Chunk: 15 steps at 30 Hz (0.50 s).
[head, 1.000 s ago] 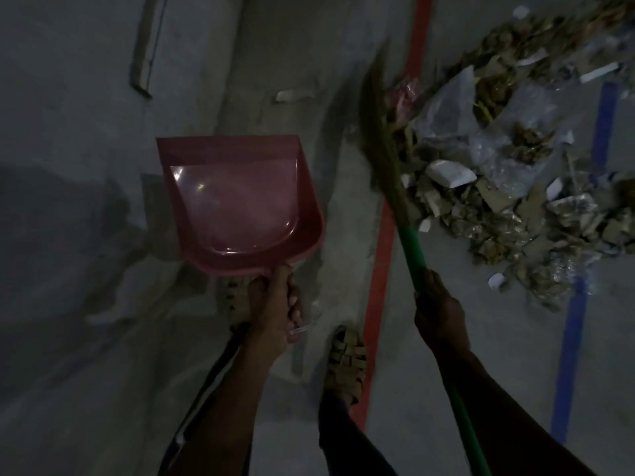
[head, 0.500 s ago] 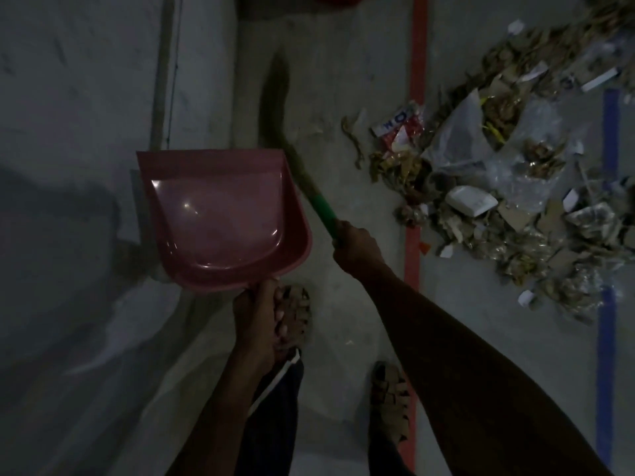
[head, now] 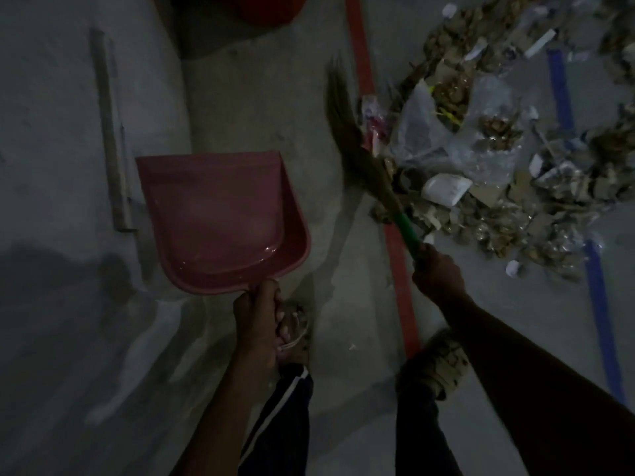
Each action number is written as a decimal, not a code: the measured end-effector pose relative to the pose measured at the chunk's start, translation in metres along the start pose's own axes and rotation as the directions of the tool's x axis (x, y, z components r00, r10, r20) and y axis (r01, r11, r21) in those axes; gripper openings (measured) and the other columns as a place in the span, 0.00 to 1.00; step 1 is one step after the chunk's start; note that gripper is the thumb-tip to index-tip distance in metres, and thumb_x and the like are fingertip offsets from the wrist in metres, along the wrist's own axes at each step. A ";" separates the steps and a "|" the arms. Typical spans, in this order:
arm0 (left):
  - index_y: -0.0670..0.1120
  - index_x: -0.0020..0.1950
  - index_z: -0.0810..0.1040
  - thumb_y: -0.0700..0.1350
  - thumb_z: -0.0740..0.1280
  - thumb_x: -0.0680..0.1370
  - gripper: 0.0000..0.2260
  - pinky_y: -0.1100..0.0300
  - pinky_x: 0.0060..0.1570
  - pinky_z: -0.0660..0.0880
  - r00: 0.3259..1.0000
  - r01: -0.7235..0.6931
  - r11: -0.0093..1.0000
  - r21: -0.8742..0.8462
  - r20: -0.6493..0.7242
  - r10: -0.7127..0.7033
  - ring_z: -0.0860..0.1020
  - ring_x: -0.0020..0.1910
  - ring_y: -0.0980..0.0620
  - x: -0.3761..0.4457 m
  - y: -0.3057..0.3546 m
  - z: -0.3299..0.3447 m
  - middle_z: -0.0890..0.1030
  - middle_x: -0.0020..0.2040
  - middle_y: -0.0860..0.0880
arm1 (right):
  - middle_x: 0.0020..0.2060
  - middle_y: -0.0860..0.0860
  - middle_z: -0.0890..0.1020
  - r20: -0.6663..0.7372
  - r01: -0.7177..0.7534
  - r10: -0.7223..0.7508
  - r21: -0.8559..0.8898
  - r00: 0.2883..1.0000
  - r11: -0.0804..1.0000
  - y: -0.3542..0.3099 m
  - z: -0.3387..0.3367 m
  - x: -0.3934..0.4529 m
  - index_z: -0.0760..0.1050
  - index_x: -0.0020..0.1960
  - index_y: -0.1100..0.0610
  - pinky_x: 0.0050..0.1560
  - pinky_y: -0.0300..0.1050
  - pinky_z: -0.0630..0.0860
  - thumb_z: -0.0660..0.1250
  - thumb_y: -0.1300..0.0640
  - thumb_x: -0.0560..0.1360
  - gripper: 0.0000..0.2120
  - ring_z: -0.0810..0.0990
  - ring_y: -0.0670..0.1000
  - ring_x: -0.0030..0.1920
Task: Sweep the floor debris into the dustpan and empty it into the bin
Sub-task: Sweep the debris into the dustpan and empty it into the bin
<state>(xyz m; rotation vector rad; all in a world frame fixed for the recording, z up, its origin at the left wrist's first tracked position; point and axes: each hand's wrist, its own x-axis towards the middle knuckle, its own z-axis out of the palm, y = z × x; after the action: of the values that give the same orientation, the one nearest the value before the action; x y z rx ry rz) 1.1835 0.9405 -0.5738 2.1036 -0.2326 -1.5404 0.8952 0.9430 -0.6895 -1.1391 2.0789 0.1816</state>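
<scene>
Pink and empty, the dustpan [head: 220, 221] hangs at nine o'clock with the left hand [head: 257, 317] wrapped round its handle, while the right hand [head: 436, 273] clamps the broom [head: 360, 149] against the unswept debris [head: 508, 149] at two o'clock, so nearly everything remains.

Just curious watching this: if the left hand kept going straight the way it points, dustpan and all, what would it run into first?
Probably nothing but bare floor at first. The left hand points the pink dustpan up the frame, toward a red object at the top edge. Depth is unclear.
</scene>
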 end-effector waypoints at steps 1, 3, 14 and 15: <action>0.45 0.35 0.69 0.44 0.64 0.79 0.13 0.69 0.22 0.60 1.000 -0.006 1.000 0.007 0.012 0.005 0.62 0.16 0.52 -0.006 -0.002 0.011 0.65 0.23 0.48 | 0.50 0.57 0.80 -0.025 -0.004 0.004 -0.014 1.000 1.000 0.017 -0.012 0.001 0.69 0.68 0.52 0.42 0.52 0.79 0.61 0.59 0.78 0.18 0.79 0.58 0.43; 0.45 0.35 0.70 0.46 0.64 0.79 0.13 0.68 0.21 0.60 0.999 -0.024 0.999 0.038 0.026 0.023 0.62 0.17 0.51 -0.017 -0.006 0.030 0.66 0.24 0.48 | 0.49 0.57 0.80 -0.053 -0.022 0.022 -0.008 0.998 1.000 0.047 -0.034 0.004 0.70 0.67 0.52 0.46 0.54 0.79 0.62 0.58 0.78 0.18 0.80 0.59 0.44; 0.44 0.34 0.69 0.43 0.63 0.78 0.12 0.66 0.23 0.60 0.985 -0.123 0.988 0.094 0.134 0.110 0.63 0.18 0.50 -0.125 0.000 0.149 0.66 0.25 0.46 | 0.51 0.62 0.81 -0.231 -0.161 0.184 0.112 0.955 0.980 0.192 -0.174 -0.021 0.72 0.64 0.59 0.46 0.53 0.77 0.68 0.60 0.74 0.19 0.81 0.64 0.51; 0.45 0.34 0.69 0.43 0.63 0.77 0.12 0.66 0.24 0.60 0.986 -0.121 0.988 0.093 0.128 0.108 0.63 0.18 0.50 -0.132 0.001 0.159 0.66 0.25 0.46 | 0.52 0.62 0.80 -0.249 -0.126 0.153 0.122 0.956 0.985 0.200 -0.179 -0.029 0.72 0.65 0.59 0.44 0.50 0.74 0.66 0.61 0.75 0.19 0.80 0.64 0.51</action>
<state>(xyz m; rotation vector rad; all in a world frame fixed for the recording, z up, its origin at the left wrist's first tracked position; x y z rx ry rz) 0.9912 0.9479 -0.4981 2.0344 -0.4765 -1.6211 0.6529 1.0011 -0.5857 -0.9955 2.3713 -0.0106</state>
